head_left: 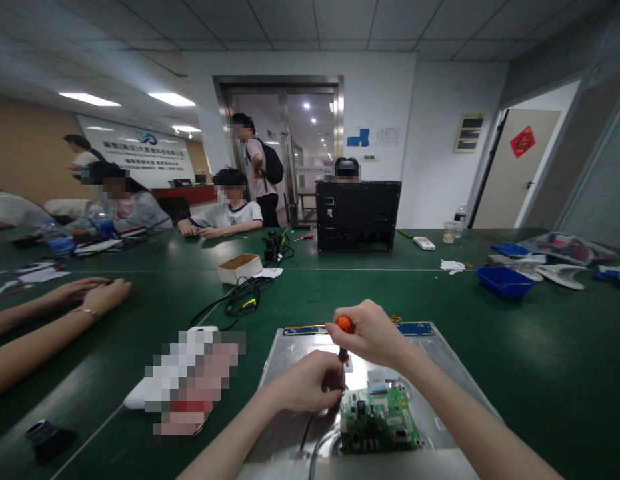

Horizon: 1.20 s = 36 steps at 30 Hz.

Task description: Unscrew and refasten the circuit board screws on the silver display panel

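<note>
My right hand (374,335) is wrapped round the red-and-black handle of a screwdriver (344,353), which stands nearly upright with its tip pointing down. Close to that tip, my left hand (310,383) has its fingers pinched together at the upper left corner of a green circuit board (380,419); what they hold, if anything, is hidden. The board lies on a silvery metal panel (453,393), with a flat ribbon connector at its top edge. A narrow blue circuit strip (416,329) runs along the panel's far edge. Dark cables (314,448) lie left of the board.
Left of the panel lie a white object (165,377) and a blurred-out flat item. Beyond are coiled black cables (245,297), an open box (240,268), a black device housing (359,217) and a blue tray (505,281). Another person's hands (97,297) rest at left.
</note>
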Each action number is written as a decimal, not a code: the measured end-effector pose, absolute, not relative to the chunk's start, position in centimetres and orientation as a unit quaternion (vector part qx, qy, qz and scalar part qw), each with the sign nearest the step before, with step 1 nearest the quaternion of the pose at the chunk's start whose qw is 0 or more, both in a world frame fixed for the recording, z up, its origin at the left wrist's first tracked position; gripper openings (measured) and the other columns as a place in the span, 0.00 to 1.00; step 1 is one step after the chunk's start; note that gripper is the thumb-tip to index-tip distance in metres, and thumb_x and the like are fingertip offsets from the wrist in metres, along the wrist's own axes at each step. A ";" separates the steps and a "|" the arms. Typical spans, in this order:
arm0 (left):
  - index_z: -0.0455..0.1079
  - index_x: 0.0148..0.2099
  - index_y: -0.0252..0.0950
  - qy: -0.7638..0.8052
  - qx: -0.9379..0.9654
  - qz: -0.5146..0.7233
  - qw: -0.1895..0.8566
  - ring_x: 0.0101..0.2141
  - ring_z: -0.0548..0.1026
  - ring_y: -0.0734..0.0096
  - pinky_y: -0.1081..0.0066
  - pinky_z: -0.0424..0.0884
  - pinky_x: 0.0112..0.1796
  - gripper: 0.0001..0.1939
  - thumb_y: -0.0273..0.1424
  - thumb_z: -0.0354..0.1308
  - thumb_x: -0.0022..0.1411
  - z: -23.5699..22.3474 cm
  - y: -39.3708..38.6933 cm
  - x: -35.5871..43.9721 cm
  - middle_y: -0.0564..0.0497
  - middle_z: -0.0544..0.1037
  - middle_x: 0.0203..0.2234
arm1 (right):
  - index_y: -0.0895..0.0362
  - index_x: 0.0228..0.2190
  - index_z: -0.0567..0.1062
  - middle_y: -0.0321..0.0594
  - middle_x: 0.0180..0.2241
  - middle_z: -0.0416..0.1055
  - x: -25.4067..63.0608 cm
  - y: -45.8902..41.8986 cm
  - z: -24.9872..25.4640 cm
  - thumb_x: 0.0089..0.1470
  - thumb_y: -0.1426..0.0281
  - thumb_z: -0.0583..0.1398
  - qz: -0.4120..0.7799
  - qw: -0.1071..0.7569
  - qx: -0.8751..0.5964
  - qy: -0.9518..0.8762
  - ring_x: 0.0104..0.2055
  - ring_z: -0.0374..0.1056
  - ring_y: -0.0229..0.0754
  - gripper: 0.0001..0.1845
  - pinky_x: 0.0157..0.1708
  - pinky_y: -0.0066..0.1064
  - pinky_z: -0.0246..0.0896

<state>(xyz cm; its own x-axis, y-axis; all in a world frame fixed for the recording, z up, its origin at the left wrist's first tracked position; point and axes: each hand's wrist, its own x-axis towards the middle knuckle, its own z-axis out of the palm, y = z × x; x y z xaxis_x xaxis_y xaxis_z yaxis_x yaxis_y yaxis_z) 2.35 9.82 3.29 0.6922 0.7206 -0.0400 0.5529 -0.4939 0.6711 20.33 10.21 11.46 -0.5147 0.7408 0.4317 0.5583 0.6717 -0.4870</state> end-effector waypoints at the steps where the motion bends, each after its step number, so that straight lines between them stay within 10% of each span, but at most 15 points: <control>1: 0.71 0.33 0.35 0.372 0.855 0.124 0.339 0.24 0.70 0.73 0.75 0.61 0.26 0.06 0.22 0.56 0.51 3.3 9.8 2.3 0.56 0.73 0.23 | 0.55 0.17 0.65 0.26 0.15 0.51 20.3 10.2 11.5 0.59 0.65 0.58 0.144 0.317 -0.379 -0.858 0.19 0.47 0.32 0.20 0.24 0.25 0.41; 12: 0.68 0.31 0.35 0.369 0.853 0.126 0.346 0.25 0.69 0.73 0.75 0.60 0.26 0.04 0.23 0.56 0.50 3.3 9.8 2.4 0.56 0.71 0.23 | 0.56 0.17 0.68 0.27 0.15 0.54 20.0 10.1 11.4 0.60 0.65 0.59 0.106 0.292 -0.397 -0.864 0.19 0.49 0.32 0.20 0.24 0.25 0.42; 18: 0.69 0.31 0.35 0.376 0.850 0.125 0.348 0.24 0.68 0.73 0.75 0.58 0.25 0.06 0.22 0.55 0.48 3.3 9.8 2.5 0.56 0.71 0.22 | 0.52 0.41 0.76 0.33 0.22 0.72 19.9 9.6 11.5 0.62 0.57 0.61 -0.024 0.220 -0.456 -0.862 0.24 0.65 0.39 0.13 0.26 0.28 0.38; 24: 0.68 0.31 0.35 0.376 0.848 0.135 0.348 0.24 0.66 0.75 0.76 0.59 0.26 0.05 0.22 0.56 0.50 3.2 9.8 2.4 0.57 0.69 0.23 | 0.54 0.32 0.77 0.41 0.25 0.77 20.3 8.9 12.6 0.66 0.50 0.54 -0.068 0.141 -0.455 -0.877 0.28 0.72 0.43 0.24 0.25 0.31 0.35; 31: 0.64 0.31 0.36 0.363 0.848 0.143 0.358 0.22 0.65 0.77 0.76 0.58 0.25 0.08 0.19 0.54 0.48 2.9 10.0 2.6 0.60 0.66 0.20 | 0.54 0.40 0.73 0.37 0.30 0.79 20.7 8.0 13.3 0.59 0.66 0.61 -0.022 0.142 -0.426 -0.893 0.28 0.71 0.40 0.08 0.24 0.31 0.38; 36: 0.65 0.30 0.36 0.364 0.849 0.146 0.354 0.23 0.66 0.76 0.76 0.58 0.25 0.06 0.20 0.55 0.49 2.9 9.9 2.5 0.58 0.68 0.22 | 0.54 0.36 0.72 0.38 0.28 0.78 21.0 8.1 13.2 0.61 0.58 0.60 -0.030 0.133 -0.429 -0.893 0.28 0.71 0.41 0.12 0.24 0.31 0.36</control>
<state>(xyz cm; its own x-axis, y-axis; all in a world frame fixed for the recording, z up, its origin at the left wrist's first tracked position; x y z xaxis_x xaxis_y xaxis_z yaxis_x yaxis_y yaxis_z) 2.54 9.91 2.86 0.6921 0.7217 -0.0102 0.5148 -0.4837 0.7078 20.96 8.14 13.20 -0.5972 0.7575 0.2638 0.7736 0.6308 -0.0603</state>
